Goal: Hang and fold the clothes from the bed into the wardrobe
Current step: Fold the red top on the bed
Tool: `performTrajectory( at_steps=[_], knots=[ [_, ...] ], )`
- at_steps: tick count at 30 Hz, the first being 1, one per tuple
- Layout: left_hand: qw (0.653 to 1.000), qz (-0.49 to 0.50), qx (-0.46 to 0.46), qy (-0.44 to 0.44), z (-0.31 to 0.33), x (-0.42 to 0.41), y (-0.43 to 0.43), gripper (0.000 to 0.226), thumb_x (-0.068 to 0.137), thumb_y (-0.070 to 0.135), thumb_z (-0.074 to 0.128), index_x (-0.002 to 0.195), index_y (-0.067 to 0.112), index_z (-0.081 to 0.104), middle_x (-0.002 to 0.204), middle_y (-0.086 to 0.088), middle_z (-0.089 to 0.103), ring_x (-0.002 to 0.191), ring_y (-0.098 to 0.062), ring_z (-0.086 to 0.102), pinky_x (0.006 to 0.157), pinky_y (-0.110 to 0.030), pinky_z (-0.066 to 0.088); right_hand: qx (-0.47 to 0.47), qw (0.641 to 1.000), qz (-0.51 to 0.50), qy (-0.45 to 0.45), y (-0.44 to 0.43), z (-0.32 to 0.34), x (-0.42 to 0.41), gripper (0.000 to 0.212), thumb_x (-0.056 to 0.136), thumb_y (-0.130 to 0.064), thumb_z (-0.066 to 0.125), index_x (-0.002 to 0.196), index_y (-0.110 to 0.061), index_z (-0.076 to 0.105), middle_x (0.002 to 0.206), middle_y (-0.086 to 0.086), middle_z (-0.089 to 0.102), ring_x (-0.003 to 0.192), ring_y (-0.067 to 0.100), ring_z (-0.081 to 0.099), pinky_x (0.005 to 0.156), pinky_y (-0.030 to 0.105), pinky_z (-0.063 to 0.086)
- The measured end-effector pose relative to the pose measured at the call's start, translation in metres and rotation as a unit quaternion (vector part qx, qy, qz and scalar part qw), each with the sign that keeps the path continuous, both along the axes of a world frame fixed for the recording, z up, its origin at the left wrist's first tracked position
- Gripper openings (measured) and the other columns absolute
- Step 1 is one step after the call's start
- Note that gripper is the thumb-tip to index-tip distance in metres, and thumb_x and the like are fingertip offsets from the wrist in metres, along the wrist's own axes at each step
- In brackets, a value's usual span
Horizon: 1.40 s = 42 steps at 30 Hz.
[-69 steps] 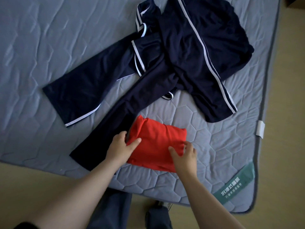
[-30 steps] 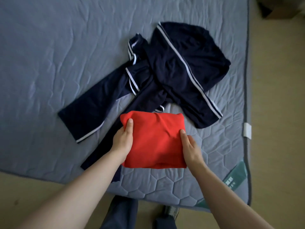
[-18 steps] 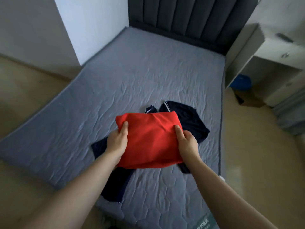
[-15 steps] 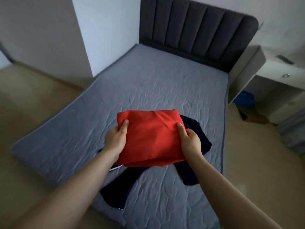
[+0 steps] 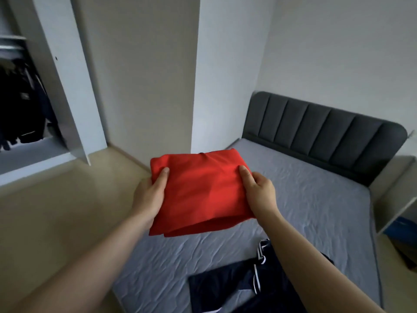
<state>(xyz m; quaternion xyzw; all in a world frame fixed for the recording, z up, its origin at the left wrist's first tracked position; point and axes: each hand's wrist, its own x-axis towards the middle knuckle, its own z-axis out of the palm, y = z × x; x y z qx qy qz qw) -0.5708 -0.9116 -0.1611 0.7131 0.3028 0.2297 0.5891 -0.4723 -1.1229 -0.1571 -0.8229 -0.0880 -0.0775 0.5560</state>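
A folded red garment [image 5: 200,195] is held up in the air between both hands, above the near left part of the grey bed [image 5: 304,199]. My left hand [image 5: 150,195] grips its left edge with the thumb on top. My right hand [image 5: 260,192] grips its right edge the same way. A navy garment with white stripes [image 5: 239,288] lies spread on the mattress below my right forearm. The open wardrobe [image 5: 24,109] stands at the far left, with dark clothes hanging inside.
A white wardrobe door [image 5: 67,82] stands open beside a wall column [image 5: 144,75]. Beige floor [image 5: 56,218] lies between the bed and the wardrobe. The dark padded headboard [image 5: 320,129] and a white bedside unit [image 5: 397,193] are at the right.
The red garment was lifted off the bed in both hands. The view has swung up and to the left, bringing the wardrobe into sight and pushing the navy garment to the lower edge.
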Motion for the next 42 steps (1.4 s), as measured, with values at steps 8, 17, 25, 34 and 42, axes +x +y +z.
performTrajectory(
  at_steps=[8, 17, 25, 34, 42],
  knots=[
    [0.993, 0.036, -0.108, -0.030, 0.035, -0.019, 0.131, 0.072, 0.072, 0.075, 0.057, 0.114, 0.017, 0.066, 0.102, -0.003, 0.070, 0.094, -0.024, 0.067, 0.094, -0.043, 0.051, 0.008, 0.993, 0.116, -0.021, 0.151, 0.049, 0.020, 0.063, 0.093, -0.052, 0.052, 0.075, 0.009, 0.050, 0.063, 0.007, 0.044, 0.059, 0.016, 0.042, 0.056, 0.031, 0.035],
    [0.984, -0.006, -0.166, -0.058, 0.076, -0.014, 0.262, 0.069, 0.050, 0.062, 0.080, 0.106, 0.023, 0.070, 0.097, -0.001, 0.075, 0.088, -0.020, 0.073, 0.077, -0.034, 0.055, 0.035, 0.967, 0.248, -0.050, 0.330, 0.072, 0.076, 0.066, 0.092, -0.052, 0.053, 0.079, 0.013, 0.050, 0.065, 0.008, 0.042, 0.059, 0.015, 0.040, 0.054, 0.030, 0.032],
    [0.964, 0.146, -0.167, -0.146, 0.075, -0.038, 0.430, 0.075, 0.052, 0.050, 0.085, 0.118, 0.024, 0.063, 0.104, -0.003, 0.074, 0.094, -0.025, 0.071, 0.088, -0.046, 0.053, 0.045, 0.933, 0.354, 0.048, 0.532, 0.092, 0.075, 0.055, 0.084, -0.061, 0.060, 0.072, -0.008, 0.064, 0.061, -0.009, 0.059, 0.060, 0.009, 0.055, 0.056, 0.020, 0.042],
    [0.913, 0.256, -0.179, -0.262, 0.078, -0.052, 0.639, 0.081, 0.062, 0.046, 0.081, 0.133, 0.019, 0.054, 0.111, -0.003, 0.069, 0.095, -0.023, 0.068, 0.071, -0.038, 0.056, 0.320, 0.714, 0.443, 0.438, 0.748, 0.096, 0.035, 0.048, 0.083, -0.041, 0.068, 0.120, -0.011, 0.062, 0.102, 0.005, 0.073, 0.087, 0.017, 0.070, 0.063, 0.032, 0.056],
    [0.909, 0.278, -0.126, -0.284, 0.096, -0.001, 0.779, 0.069, 0.078, 0.043, 0.071, 0.138, 0.020, 0.046, 0.122, -0.003, 0.062, 0.105, -0.024, 0.061, 0.098, -0.054, 0.046, 0.278, 0.746, 0.488, 0.357, 0.910, 0.109, 0.040, 0.073, 0.068, -0.041, 0.079, 0.133, -0.027, 0.049, 0.122, 0.005, 0.066, 0.109, 0.027, 0.064, 0.081, 0.045, 0.058]
  ],
)
